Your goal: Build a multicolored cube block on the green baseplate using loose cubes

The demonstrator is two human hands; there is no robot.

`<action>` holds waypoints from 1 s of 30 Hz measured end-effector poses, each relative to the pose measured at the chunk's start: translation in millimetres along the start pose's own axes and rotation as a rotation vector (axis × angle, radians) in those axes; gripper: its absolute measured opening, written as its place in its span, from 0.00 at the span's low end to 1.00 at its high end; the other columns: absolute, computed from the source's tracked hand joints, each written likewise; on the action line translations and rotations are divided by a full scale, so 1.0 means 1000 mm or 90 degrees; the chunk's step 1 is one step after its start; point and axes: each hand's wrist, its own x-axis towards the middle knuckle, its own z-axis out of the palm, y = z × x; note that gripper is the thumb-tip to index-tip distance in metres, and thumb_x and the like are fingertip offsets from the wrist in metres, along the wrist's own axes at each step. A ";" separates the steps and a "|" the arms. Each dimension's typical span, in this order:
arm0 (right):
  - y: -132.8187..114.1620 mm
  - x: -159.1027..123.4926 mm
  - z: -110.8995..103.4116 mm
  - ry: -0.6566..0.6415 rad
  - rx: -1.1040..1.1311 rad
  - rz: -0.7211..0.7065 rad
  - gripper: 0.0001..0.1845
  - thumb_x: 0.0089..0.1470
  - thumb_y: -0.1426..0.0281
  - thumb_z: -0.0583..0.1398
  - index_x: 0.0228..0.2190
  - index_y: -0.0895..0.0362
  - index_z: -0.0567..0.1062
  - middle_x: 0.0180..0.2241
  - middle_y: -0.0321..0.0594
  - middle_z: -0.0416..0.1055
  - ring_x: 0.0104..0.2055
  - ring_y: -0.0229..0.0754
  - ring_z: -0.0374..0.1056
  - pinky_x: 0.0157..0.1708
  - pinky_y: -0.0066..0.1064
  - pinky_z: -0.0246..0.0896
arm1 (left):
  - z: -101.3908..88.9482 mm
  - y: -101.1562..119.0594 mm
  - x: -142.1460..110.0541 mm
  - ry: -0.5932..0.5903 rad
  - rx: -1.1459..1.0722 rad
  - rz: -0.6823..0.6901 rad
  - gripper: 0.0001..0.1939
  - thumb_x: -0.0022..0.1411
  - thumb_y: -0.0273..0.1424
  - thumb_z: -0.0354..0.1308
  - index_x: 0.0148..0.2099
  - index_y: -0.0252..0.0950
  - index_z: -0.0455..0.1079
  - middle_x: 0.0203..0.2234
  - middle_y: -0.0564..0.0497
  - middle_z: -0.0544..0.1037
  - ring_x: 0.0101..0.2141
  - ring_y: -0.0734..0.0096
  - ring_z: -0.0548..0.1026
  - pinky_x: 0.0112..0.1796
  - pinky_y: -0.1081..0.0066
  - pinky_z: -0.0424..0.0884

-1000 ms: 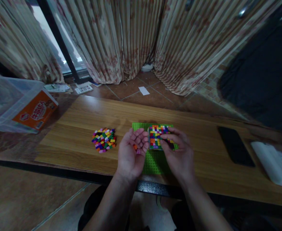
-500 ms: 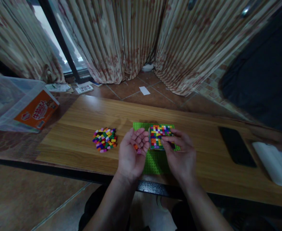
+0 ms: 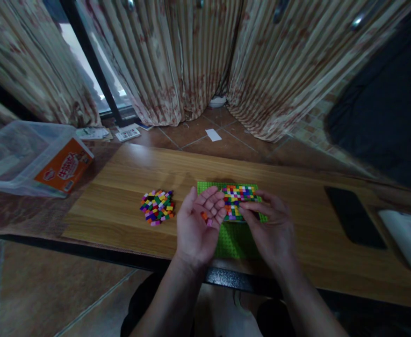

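Observation:
My left hand [image 3: 200,227] is turned palm up, its fingers curled into a cup around an orange toy brick [image 3: 204,216] and a pink toy brick [image 3: 209,223]. To its right, a block of many-coloured toy bricks [image 3: 231,191] sits on a green studded baseplate [image 3: 231,245]. My right hand [image 3: 270,224] reaches over the block, thumb and fingers pinched together at its surface on a small toy brick that they mostly cover. The right hand hides the block's right part. On the left lies a pile of loose toy bricks [image 3: 157,207] in mixed colours.
The wooden table [image 3: 121,187] has a dark front edge. A black phone-like slab [image 3: 354,216] and a white item [image 3: 407,238] lie at the right. A clear plastic bin [image 3: 26,182] with an orange label stands at the far left. Curtains [image 3: 205,61] hang behind.
The whole view has shifted slightly, so things sit a little further right and lower. Both hands keep nearly the same pose, the right still pinching at the block.

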 end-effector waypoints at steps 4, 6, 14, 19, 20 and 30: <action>-0.011 -0.003 -0.007 0.058 -0.006 -0.088 0.05 0.56 0.66 0.63 0.34 0.49 0.81 0.46 0.40 0.73 0.51 0.49 0.67 0.51 0.47 0.62 | 0.002 -0.002 -0.002 -0.052 -0.016 -0.003 0.24 0.66 0.45 0.50 0.39 0.29 0.76 0.31 0.44 0.79 0.33 0.71 0.77 0.39 0.71 0.73; -0.024 -0.006 -0.010 0.030 0.014 -0.137 0.05 0.57 0.68 0.62 0.36 0.49 0.79 0.43 0.39 0.74 0.47 0.46 0.69 0.48 0.44 0.64 | 0.003 -0.002 -0.003 -0.066 -0.020 -0.002 0.25 0.66 0.46 0.49 0.40 0.30 0.76 0.33 0.43 0.80 0.35 0.70 0.77 0.41 0.70 0.72; -0.053 -0.020 0.000 -0.148 0.100 -0.149 0.06 0.58 0.69 0.62 0.38 0.49 0.78 0.38 0.38 0.76 0.44 0.44 0.70 0.43 0.41 0.68 | 0.005 -0.003 -0.006 -0.085 0.027 -0.004 0.27 0.65 0.50 0.48 0.41 0.32 0.77 0.36 0.43 0.80 0.39 0.66 0.77 0.46 0.67 0.71; -0.048 -0.020 0.003 -0.188 0.134 -0.088 0.04 0.58 0.70 0.61 0.35 0.50 0.77 0.37 0.36 0.75 0.43 0.43 0.70 0.43 0.39 0.67 | 0.004 -0.006 -0.005 -0.101 0.016 -0.007 0.28 0.66 0.49 0.47 0.41 0.30 0.77 0.36 0.43 0.80 0.39 0.69 0.77 0.48 0.70 0.69; -0.048 -0.020 0.003 -0.192 0.133 -0.085 0.04 0.58 0.70 0.61 0.35 0.50 0.77 0.37 0.36 0.75 0.44 0.43 0.70 0.44 0.39 0.67 | 0.004 -0.007 -0.005 -0.103 0.011 -0.006 0.28 0.66 0.49 0.46 0.41 0.30 0.77 0.36 0.43 0.80 0.38 0.69 0.77 0.48 0.70 0.69; -0.025 -0.006 -0.012 -0.033 0.162 -0.001 0.04 0.54 0.66 0.64 0.34 0.51 0.78 0.32 0.35 0.77 0.34 0.40 0.73 0.35 0.33 0.70 | -0.002 -0.002 0.001 0.049 0.004 0.030 0.17 0.64 0.39 0.54 0.35 0.30 0.75 0.28 0.48 0.77 0.28 0.76 0.73 0.33 0.75 0.70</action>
